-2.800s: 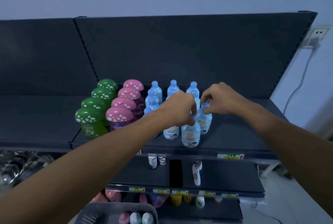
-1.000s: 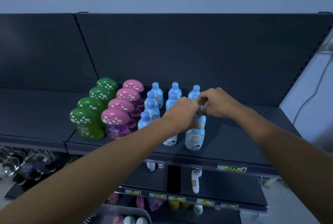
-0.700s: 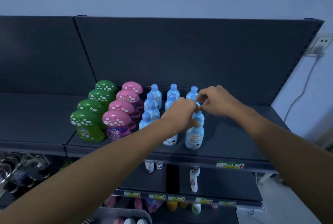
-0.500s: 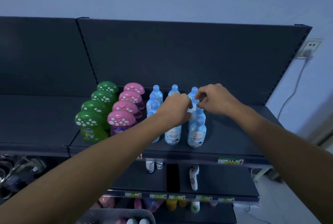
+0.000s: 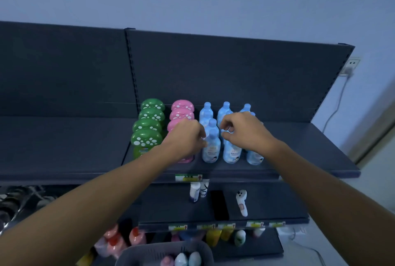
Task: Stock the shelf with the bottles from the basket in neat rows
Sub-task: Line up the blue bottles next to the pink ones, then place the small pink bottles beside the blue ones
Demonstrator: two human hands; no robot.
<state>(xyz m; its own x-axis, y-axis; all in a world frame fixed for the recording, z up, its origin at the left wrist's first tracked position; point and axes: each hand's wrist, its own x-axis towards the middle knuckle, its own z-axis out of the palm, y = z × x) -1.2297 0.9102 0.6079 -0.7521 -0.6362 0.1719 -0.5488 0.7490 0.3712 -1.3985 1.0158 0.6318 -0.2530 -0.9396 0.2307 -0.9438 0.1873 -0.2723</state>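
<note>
Small blue bottles stand in three columns on the dark top shelf [image 5: 303, 158]. My left hand [image 5: 187, 137] is curled at the neck of the front left blue bottle [image 5: 211, 150]. My right hand [image 5: 245, 133] pinches thumb and forefinger around the cap of the front middle blue bottle [image 5: 232, 153]. A third front blue bottle [image 5: 254, 157] stands under my right wrist. The grey basket [image 5: 136, 254] sits at the bottom edge and holds a pink bottle [image 5: 167, 261] and two pale bottles [image 5: 188, 259].
Green mushroom-cap bottles [image 5: 147, 137] and pink mushroom-cap bottles [image 5: 182, 108] fill two columns left of the blue ones. Lower shelves hold a white handheld device [image 5: 242, 202], small tubes [image 5: 197, 191] and several coloured bottles. A wall socket with a cable [image 5: 350, 65] is at the right.
Both hands have shifted one column left: the left from the middle front bottle to the left one, the right from the right column to the middle. The view tilted slightly.
</note>
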